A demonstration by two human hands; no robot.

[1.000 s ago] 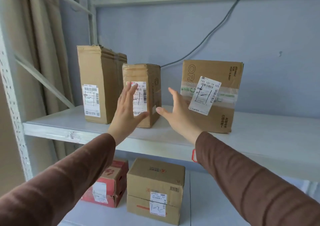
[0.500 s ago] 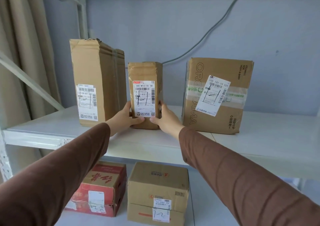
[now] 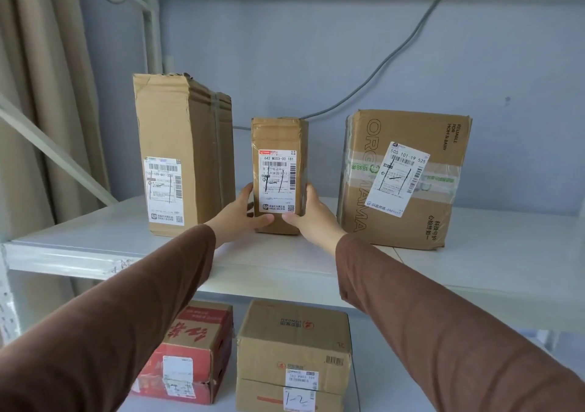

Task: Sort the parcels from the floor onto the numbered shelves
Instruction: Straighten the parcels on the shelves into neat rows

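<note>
A small upright brown parcel [image 3: 278,136] with a white label stands on the upper white shelf [image 3: 285,263]. My left hand [image 3: 237,215] grips its lower left side, thumb across the front. My right hand [image 3: 313,215] grips its lower right side the same way. A tall brown parcel [image 3: 180,149] stands to its left. A wide taped parcel [image 3: 402,177] with a slanted label stands to its right. Each of the three labels bears hand-drawn pen marks.
On the lower shelf sit a red parcel [image 3: 190,348] and a stack of two brown parcels [image 3: 294,345], the lower one marked "1-2". A grey cable [image 3: 380,66] runs down the back wall. A curtain [image 3: 38,95] hangs at the left behind the shelf frame.
One second ago both hands were open in front of the small parcel. They then closed on its lower sides, and the view has drawn closer to the shelf.
</note>
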